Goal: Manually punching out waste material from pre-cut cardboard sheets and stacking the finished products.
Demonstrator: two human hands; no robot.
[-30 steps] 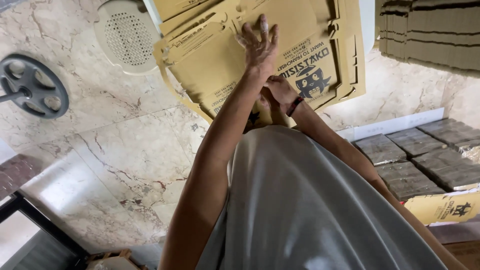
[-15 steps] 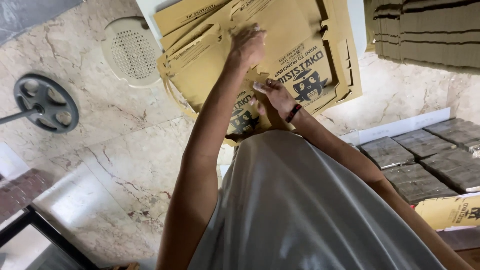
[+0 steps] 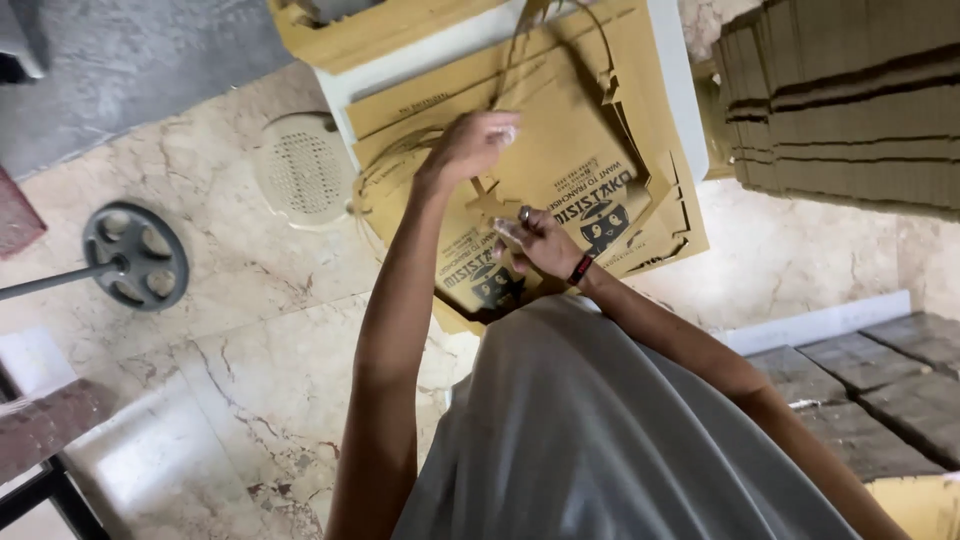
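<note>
Left hand: the left hand [image 3: 468,148] lay on top of the flat cardboard blanks [image 3: 560,170], its fingers curled down onto the upper sheet near a die-cut edge; the grip was narrow, and whether it pinched the sheet or only pressed on it cannot be told.
Right hand: the right hand [image 3: 535,240] sat lower on the same stack, its fingers bent and closed on a cut tab of the top sheet; a ring showed on one finger and a dark wristband [image 3: 581,268] circled the wrist.
Grip, both: neither hand was spread wide; both touched the brown card, close together, left above right in the view.
Cardboard blanks: a fanned pile of brown die-cut sheets with a dark printed mark, resting on a white bench [image 3: 672,90] and hanging over its near edge.
Second stack: a tall stack of flat cardboard [image 3: 850,100] stood to the right, well apart from the hands.
Floor: marble floor [image 3: 230,350] lay below, with a round perforated cover [image 3: 300,168] just left of the sheets and a round metal stand base [image 3: 135,255] farther left.
Lower right: grey blocks [image 3: 890,385] lay in rows beside the person's right arm.
Body: a grey shirt [image 3: 600,440] filled the lower middle of the view.
</note>
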